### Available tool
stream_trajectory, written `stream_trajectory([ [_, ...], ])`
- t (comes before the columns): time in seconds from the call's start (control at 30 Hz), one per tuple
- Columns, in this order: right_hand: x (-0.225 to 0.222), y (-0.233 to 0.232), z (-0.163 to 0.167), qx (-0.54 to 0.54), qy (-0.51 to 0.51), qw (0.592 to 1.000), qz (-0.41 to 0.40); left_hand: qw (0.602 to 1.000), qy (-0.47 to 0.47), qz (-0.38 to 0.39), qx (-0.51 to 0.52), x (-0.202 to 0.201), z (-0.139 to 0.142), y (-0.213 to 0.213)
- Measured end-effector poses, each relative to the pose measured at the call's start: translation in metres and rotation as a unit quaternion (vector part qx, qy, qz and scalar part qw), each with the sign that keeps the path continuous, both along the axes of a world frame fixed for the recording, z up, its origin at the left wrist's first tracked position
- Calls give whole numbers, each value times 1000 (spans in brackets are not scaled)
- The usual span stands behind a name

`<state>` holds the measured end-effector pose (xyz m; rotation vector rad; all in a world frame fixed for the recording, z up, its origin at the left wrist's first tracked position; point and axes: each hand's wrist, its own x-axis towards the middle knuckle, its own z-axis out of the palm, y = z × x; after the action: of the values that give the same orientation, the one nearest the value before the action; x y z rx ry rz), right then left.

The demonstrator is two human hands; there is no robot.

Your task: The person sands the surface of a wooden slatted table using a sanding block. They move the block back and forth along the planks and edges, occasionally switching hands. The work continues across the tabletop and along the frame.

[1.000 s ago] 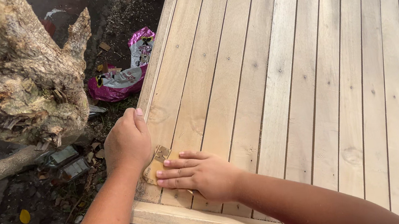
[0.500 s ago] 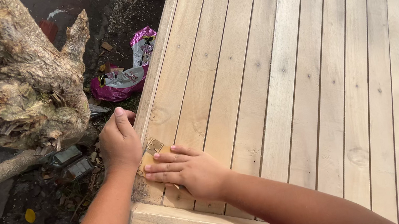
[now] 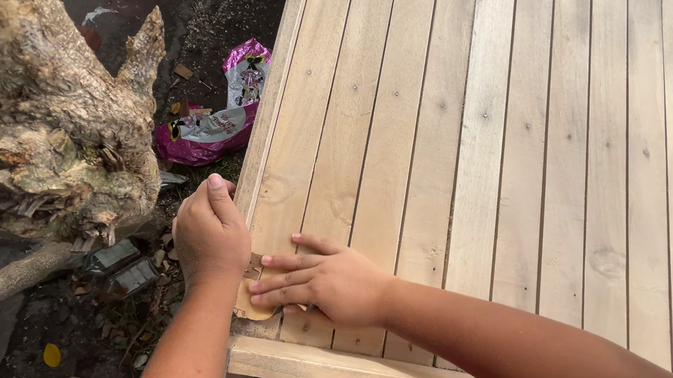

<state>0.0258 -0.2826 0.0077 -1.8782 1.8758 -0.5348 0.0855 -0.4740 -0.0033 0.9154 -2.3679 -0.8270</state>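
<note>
Both hands have slid nearer along the slats since a second ago. Left hand (image 3: 208, 232) curls over the left edge of the slatted panel (image 3: 519, 130), pinching the sandpaper (image 3: 251, 300) there. Right hand (image 3: 327, 281) lies flat, fingers pressing the sandpaper onto the near left slats, grasping nothing. Left of the panel lie a stump (image 3: 42, 124) and a pink bag (image 3: 215, 118)

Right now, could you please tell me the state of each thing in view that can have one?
left hand: curled over the panel's edge, gripping the sandpaper
right hand: flat, fingers pressing the sandpaper
sandpaper: bent over the edge, pinned down
slatted wooden panel: bare, unpainted
pink bag: crumpled on the ground
tree stump: rough, splintered
</note>
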Motion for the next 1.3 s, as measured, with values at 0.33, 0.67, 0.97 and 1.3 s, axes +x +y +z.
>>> stream_trajectory([
  [0.33, -7, 20, -2, -44, 102, 993, 28, 1000, -8, 4, 12, 0, 2, 1],
  [0.67, -43, 6, -2, 15, 109, 987, -119, 999, -11, 12, 41, -1, 9, 0],
  [0.97, -90, 55, -16, -85, -199, 955, -202, 910, -107, -399, -36, -3, 36, 71],
  [1.3, -127, 69, -6, -12, 51, 936, -348, 888, -438, -135, 36, 34, 36, 95],
])
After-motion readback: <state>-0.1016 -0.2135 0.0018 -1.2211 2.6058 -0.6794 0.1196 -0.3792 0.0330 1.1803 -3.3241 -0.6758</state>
